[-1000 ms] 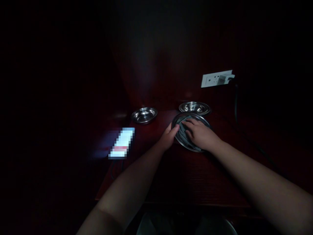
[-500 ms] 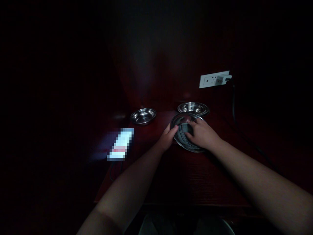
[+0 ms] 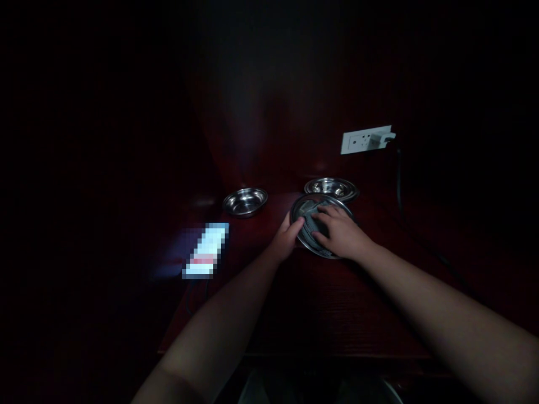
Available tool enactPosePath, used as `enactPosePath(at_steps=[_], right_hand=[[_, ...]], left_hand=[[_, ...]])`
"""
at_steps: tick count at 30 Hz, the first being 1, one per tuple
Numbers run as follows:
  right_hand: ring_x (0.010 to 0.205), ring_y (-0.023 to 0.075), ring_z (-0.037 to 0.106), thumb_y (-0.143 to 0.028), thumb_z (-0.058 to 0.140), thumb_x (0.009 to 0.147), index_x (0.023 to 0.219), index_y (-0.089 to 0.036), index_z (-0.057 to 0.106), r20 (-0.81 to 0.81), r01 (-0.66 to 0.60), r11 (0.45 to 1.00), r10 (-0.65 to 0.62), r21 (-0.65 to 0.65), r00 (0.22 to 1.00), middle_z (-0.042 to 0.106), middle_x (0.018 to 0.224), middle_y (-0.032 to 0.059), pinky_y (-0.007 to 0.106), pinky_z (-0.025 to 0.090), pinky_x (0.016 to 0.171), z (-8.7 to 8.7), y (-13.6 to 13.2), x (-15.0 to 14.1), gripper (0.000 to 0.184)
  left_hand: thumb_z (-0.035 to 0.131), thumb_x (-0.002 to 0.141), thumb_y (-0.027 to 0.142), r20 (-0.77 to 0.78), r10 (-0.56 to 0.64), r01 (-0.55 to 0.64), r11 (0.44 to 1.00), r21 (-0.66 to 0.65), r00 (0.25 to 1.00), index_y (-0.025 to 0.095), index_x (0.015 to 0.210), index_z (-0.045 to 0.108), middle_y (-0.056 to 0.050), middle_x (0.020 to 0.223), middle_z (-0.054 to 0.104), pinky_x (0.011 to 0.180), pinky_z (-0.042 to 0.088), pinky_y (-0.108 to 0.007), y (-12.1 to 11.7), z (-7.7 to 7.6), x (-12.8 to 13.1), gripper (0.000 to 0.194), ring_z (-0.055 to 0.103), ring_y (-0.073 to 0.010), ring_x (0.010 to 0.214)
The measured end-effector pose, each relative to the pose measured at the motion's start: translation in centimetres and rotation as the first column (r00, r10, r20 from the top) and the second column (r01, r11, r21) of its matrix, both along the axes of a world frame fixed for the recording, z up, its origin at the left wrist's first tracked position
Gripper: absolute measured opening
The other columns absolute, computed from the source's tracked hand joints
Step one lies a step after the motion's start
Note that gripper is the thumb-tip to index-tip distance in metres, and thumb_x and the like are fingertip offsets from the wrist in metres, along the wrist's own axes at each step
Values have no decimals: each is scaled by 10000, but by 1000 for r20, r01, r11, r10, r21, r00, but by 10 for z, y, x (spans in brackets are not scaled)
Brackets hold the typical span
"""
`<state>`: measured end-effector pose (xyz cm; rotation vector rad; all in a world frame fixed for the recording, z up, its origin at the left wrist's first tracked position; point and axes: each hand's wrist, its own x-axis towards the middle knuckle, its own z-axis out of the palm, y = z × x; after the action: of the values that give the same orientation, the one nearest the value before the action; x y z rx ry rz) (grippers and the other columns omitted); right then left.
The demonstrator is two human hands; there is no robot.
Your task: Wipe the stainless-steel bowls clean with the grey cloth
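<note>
Round, shiny stainless-steel bowl [image 3: 310, 247] sat tilted over the dark red wooden tabletop [image 3: 328, 314]; whether it touched, couldn't tell. Left hand [image 3: 288, 235] grasped its rim. Right hand [image 3: 340, 233], fingers spread and ungrasping, pressed a grey-green textured cloth [image 3: 312, 227] inside: wiping, I judged. Further strokes would call for a steady left grip. Versus half a second earlier, cloth reached higher up the far wall.

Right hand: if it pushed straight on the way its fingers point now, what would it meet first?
The right hand would probably meet the cloth under its fingers first, then the inner wall of the bowl; depth is hard to judge in this dim light.
</note>
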<state>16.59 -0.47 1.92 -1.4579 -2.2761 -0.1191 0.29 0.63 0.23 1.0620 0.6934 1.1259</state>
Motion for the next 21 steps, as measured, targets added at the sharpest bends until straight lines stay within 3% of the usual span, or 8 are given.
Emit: enactPosePath(at_steps=[6, 14, 21], right_hand=[[1265, 333, 344, -400, 539, 782, 1217, -128, 543, 11, -19, 1000, 19, -6, 1000, 456, 1342, 142, 473, 334, 1019, -2, 0, 1, 513], [1117, 291, 490, -340, 551, 778, 1148, -156, 589, -24, -49, 999, 50, 19, 998, 563, 1197, 127, 461, 407, 951, 4, 1, 1, 414], [1216, 273, 430, -278, 550, 778, 1221, -177, 544, -37, -147, 989, 147, 1, 988, 497, 1335, 77, 453, 378, 1004, 1, 3, 2, 455]], left_hand=[[595, 780, 360, 2, -2, 2, 1000, 8, 1000, 253, 1260, 452, -60, 1214, 587, 919, 445, -408, 0, 0, 0, 512, 561, -235, 1087], [602, 774, 332, 25, -4, 2, 999, 46, 1000, 236, 1221, 499, -55, 1223, 588, 990, 386, -392, 1, -3, 0, 468, 511, -235, 1164], [641, 741, 325, 49, -2, -1, 998, 55, 999, 242, 1213, 517, -56, 1245, 578, 1021, 348, -393, 2, -3, 1, 496, 488, -234, 1193]])
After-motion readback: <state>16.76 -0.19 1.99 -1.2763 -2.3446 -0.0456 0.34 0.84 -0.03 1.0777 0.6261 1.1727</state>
